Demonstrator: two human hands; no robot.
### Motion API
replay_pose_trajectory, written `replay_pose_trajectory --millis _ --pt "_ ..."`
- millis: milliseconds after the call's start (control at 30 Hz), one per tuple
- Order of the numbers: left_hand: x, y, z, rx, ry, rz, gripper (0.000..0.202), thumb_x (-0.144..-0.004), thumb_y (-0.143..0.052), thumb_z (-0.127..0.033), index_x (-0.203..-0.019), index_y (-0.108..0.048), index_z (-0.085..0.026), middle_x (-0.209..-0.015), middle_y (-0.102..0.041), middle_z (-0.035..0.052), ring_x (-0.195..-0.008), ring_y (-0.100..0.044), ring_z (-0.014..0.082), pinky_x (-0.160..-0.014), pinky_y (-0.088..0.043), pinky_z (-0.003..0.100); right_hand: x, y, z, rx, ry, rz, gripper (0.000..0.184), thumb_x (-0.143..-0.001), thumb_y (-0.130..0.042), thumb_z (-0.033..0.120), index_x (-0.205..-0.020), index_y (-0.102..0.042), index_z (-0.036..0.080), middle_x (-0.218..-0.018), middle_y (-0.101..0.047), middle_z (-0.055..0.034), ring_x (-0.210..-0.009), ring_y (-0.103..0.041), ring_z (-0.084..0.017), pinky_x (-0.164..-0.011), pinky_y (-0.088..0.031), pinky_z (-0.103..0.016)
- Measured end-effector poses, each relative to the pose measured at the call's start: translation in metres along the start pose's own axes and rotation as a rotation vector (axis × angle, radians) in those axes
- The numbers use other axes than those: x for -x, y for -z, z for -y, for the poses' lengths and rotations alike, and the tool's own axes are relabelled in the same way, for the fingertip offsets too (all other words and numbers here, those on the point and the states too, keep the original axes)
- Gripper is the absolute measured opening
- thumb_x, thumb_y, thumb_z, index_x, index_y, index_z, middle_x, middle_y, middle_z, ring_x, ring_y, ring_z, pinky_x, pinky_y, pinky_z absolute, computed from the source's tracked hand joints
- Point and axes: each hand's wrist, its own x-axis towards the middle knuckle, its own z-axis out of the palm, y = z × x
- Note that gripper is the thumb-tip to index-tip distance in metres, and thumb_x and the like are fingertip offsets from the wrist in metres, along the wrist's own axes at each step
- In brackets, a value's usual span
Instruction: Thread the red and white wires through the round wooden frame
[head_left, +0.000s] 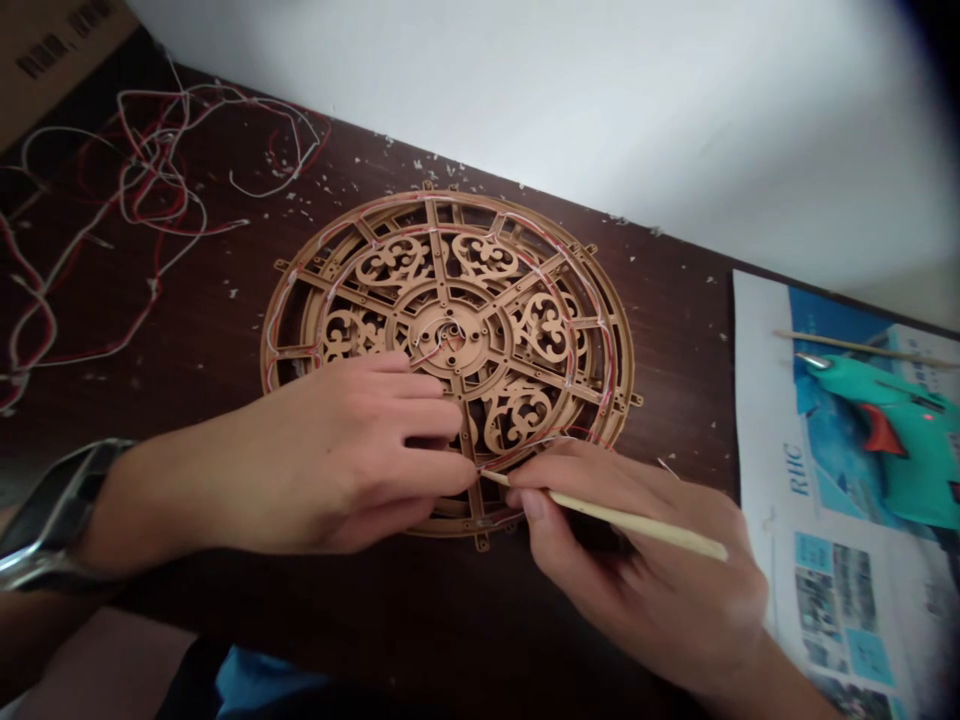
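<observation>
The right hand [645,560] is pinching a wooden stick [622,518] while the left hand [337,455], its grip unclear, is covering the near left part of the brown wheel [471,350] lying centrally on the surface [671,300].

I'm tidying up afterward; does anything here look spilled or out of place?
Pale scraps lie scattered over the dark table beyond the round frame, like spilled litter. At the left, red and white wires sprawl in a loose tangle.

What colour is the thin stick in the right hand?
Pale creamy yellow: the thin stick shows best in the head view.
</observation>
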Motion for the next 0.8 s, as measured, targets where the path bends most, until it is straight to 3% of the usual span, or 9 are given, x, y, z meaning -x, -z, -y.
replay_pose_trajectory --millis 233,400,800 --pt "0.0019 -0.0005 0.0004 -0.001 -0.001 0.004 0.018 -0.108 -0.063 -0.014 -0.1 -0.076 -0.022 -0.088 -0.066 -0.0005 -0.081 -0.057 0.018 -0.078 -0.037 0.039 -0.0004 -0.0002 0.002 0.028 -0.033 0.01 0.02 -0.107 -0.06 0.012 -0.092 -0.069 0.022 -0.085 -0.081 0.0006 -0.068 -0.075 -0.009 -0.061 -0.053 -0.022" --pt "0.0013 -0.001 0.0004 -0.016 -0.001 0.001 0.018 -0.109 -0.063 -0.015 -0.1 -0.076 -0.022 -0.088 -0.066 -0.0003 -0.081 -0.057 0.0182 -0.078 -0.037 0.039 0.0 0.001 0.0022 0.056 0.026 -0.003 0.02 -0.107 -0.06 0.009 -0.099 -0.071 0.023 -0.083 -0.079 0.0024 -0.067 -0.072 -0.007 -0.066 -0.056 -0.018" --pt "0.0014 -0.0003 -0.0002 -0.024 0.002 0.008 0.018 -0.108 -0.064 -0.014 -0.1 -0.077 -0.022 -0.089 -0.067 -0.0004 -0.081 -0.058 0.018 -0.078 -0.037 0.039 -0.0008 -0.0004 0.0025 0.033 -0.025 0.005 0.021 -0.107 -0.061 0.012 -0.094 -0.073 0.021 -0.087 -0.083 0.0 -0.071 -0.077 -0.009 -0.064 -0.055 -0.021"
